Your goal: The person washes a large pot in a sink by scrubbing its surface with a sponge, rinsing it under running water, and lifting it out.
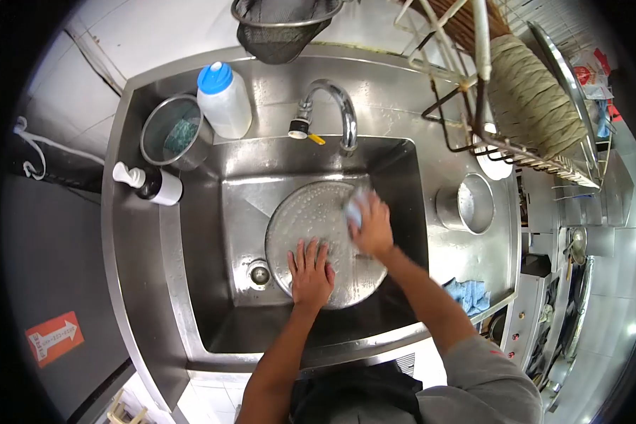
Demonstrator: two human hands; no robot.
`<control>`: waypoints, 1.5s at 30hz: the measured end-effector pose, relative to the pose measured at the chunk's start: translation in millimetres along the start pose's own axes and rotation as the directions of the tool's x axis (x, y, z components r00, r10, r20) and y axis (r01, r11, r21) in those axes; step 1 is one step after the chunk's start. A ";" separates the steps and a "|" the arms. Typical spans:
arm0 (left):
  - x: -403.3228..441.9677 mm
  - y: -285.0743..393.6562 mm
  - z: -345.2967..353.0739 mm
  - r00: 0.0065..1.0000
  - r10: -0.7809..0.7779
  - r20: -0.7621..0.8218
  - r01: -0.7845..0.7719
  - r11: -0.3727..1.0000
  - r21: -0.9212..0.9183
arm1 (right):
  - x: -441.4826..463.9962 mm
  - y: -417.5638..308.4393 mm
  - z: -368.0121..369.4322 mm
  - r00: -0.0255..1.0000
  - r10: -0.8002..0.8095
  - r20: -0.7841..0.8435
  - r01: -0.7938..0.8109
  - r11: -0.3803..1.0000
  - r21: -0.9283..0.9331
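A large round metal lid or tray [318, 212] lies in the stainless steel sink [251, 187], its surface wet and dotted with suds. My left hand [311, 275] rests flat on its lower left part, fingers spread. At the disc's upper right edge, my right hand [373, 225] is closed around a pale bluish sponge [357, 205] and presses it on the surface. Motion blurs the sponge and that hand's fingers. Left of the disc shows the round drain [259, 273].
A chrome faucet [348, 116] arches over the sink's back edge. A blue-capped white bottle [225, 102], a metal pot [177, 133] and a pump bottle [157, 185] stand at left. On the right are a metal cup [466, 203], a blue cloth [468, 295] and an overhanging wire rack [477, 92].
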State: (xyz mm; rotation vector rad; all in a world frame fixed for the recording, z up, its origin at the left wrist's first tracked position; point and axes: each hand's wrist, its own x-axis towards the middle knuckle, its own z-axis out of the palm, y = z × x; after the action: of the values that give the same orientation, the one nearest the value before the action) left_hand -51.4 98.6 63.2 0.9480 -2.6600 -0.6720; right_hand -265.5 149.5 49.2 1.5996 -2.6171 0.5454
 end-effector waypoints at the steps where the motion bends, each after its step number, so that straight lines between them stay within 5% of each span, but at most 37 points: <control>1: 1.3 -0.6 1.0 1.000 0.006 -0.008 -0.006 1.000 -0.007 | 33.2 6.4 0.0 0.986 0.152 0.061 -0.155 0.987 0.034; 2: 3.4 -2.1 1.4 1.000 0.013 -0.023 -0.013 1.000 -0.013 | 53.7 7.3 -3.6 0.948 0.294 0.124 -0.303 0.951 0.058; 5: 1.3 -4.3 5.1 0.999 0.012 -0.046 -0.015 0.999 -0.045 | 46.2 9.7 -23.9 0.953 0.303 -0.031 -0.287 0.927 0.241; 7: -2.0 -12.7 16.9 0.994 0.028 -0.108 -0.041 0.992 -0.116 | 13.6 -12.2 -52.1 0.833 0.551 0.045 -0.522 0.758 0.392; 9: -3.0 -19.6 23.4 0.975 0.019 -0.222 -0.081 0.957 -0.277 | -31.9 -33.8 -69.2 0.847 0.524 0.085 -0.472 0.669 0.575; 10: -4.0 -23.5 31.0 0.914 0.060 -0.402 -0.176 0.949 -0.260 | -77.1 -3.4 -37.8 0.878 0.479 -0.010 -0.423 0.786 0.451; 11: -6.7 -23.1 51.2 0.926 0.007 -0.377 -0.114 0.958 -0.263 | -92.9 -29.5 -56.2 0.968 0.240 0.068 -0.249 0.948 0.199; 12: -6.4 -23.8 38.6 0.971 -0.001 -0.237 -0.074 0.949 -0.306 | -124.7 -12.2 -30.8 0.997 -0.012 0.077 0.002 0.991 0.134; 13: -6.6 -22.6 40.6 0.973 -0.004 -0.232 -0.042 0.980 -0.192 | -133.8 -16.0 -30.7 0.945 -0.325 0.035 0.316 0.935 0.163; 14: -6.3 -18.4 29.0 0.978 -0.003 -0.210 -0.022 0.993 -0.117 | -135.3 9.5 -21.3 0.920 -0.390 0.029 0.360 0.875 0.324; 15: -6.8 -20.6 25.3 0.993 -0.002 -0.121 -0.016 0.989 -0.146 | -125.3 25.5 -5.8 0.945 -0.324 -0.048 0.322 0.892 0.318; 16: -8.5 -20.7 45.5 0.979 -0.005 -0.205 -0.015 0.995 -0.095 | -107.6 75.4 26.3 0.924 -0.348 -0.158 0.361 0.930 0.062; 19: -12.6 -16.9 39.6 0.979 -0.017 -0.203 -0.009 0.992 -0.127 | -13.1 59.5 5.2 1.000 0.024 -0.001 -0.024 1.000 -0.017; 22: -7.4 -18.3 27.2 0.985 -0.027 -0.168 0.006 0.992 -0.128 | -33.0 62.9 21.9 0.992 -0.113 -0.058 0.098 0.972 -0.211; 23: -9.6 -16.1 26.2 0.982 -0.031 -0.185 0.010 0.993 -0.115 | -67.9 64.3 32.6 0.933 -0.338 -0.124 0.302 0.922 -0.241; 24: -11.0 -15.8 27.7 0.979 -0.035 -0.203 0.014 0.995 -0.102 | -96.5 47.5 23.5 0.852 -0.510 -0.120 0.498 0.859 -0.117; 25: -12.2 -20.9 32.5 0.977 -0.026 -0.210 0.002 0.993 -0.115 | -132.6 37.1 21.7 0.865 -0.490 -0.105 0.495 0.868 0.032; 26: -11.0 -27.1 42.2 0.982 -0.029 -0.188 0.007 0.993 -0.117 | -148.5 1.8 -9.6 0.871 -0.482 0.091 0.422 0.832 0.361; 28: -10.1 -24.5 36.4 0.964 0.010 -0.265 -0.071 0.973 -0.220 | -147.0 -32.4 -40.2 0.824 -0.493 0.279 0.371 0.841 0.393; 29: -6.3 -28.5 40.8 0.957 -0.024 -0.290 -0.100 0.909 -0.405 | -136.9 -26.3 -37.4 0.838 -0.517 0.176 0.433 0.825 0.363; 30: -3.2 -31.5 55.9 0.965 -0.116 -0.236 0.003 0.903 -0.431 | -113.3 -21.9 -34.1 0.888 -0.431 0.159 0.374 0.879 0.295; 31: -5.8 -38.8 71.7 0.896 -0.121 -0.426 -0.132 0.846 -0.517 | -88.0 -12.2 -34.3 0.937 -0.292 0.192 0.251 0.945 0.212; 33: -17.2 -49.0 3.5 0.923 -0.190 -0.335 0.084 0.948 -0.308 | -37.4 13.6 -14.5 0.988 -0.136 -0.069 0.140 0.988 0.060; 34: -24.7 -60.6 3.4 0.868 -0.283 -0.407 0.162 0.938 -0.307 | -15.3 11.9 -14.3 0.991 -0.093 -0.095 0.094 0.995 0.013; 36: -39.8 -78.5 -16.2 0.790 -0.537 -0.296 0.427 0.828 -0.364 | -27.1 2.4 1.8 0.981 -0.124 -0.147 0.114 0.991 -0.075; 37: -46.2 -95.8 -9.9 0.736 -0.620 -0.270 0.482 0.761 -0.434 | -54.6 -13.5 1.7 0.970 -0.210 -0.120 0.197 0.974 -0.116; 38: -50.0 -103.7 -15.0 0.741 -0.611 -0.277 0.476 0.770 -0.425 | -89.6 -26.6 5.1 0.977 -0.212 -0.012 0.212 0.975 0.071; 40: -61.8 -107.6 -19.4 0.684 -0.729 0.012 0.584 0.537 -0.609 | -134.5 -73.7 -12.8 0.875 -0.418 0.242 0.298 0.861 0.412; 42: -67.1 -108.0 -13.6 0.702 -0.712 -0.001 0.571 0.564 -0.597 | -122.6 -106.4 -17.2 0.707 -0.638 0.304 0.490 0.753 0.439; 44: -62.0 -100.2 -27.1 0.637 -0.755 0.159 0.638 0.399 -0.659 | -73.2 -113.4 8.0 0.697 -0.683 0.218 0.576 0.715 0.396; 45: -62.7 -99.9 -25.1 0.636 -0.755 0.158 0.639 0.401 -0.657 | -39.7 -108.6 26.7 0.781 -0.595 0.188 0.543 0.797 0.265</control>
State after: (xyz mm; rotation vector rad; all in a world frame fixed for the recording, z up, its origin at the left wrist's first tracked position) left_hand 59.0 62.1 31.2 1.7614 -1.4907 -1.5030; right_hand -148.3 130.7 46.7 2.5490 -2.0679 0.5879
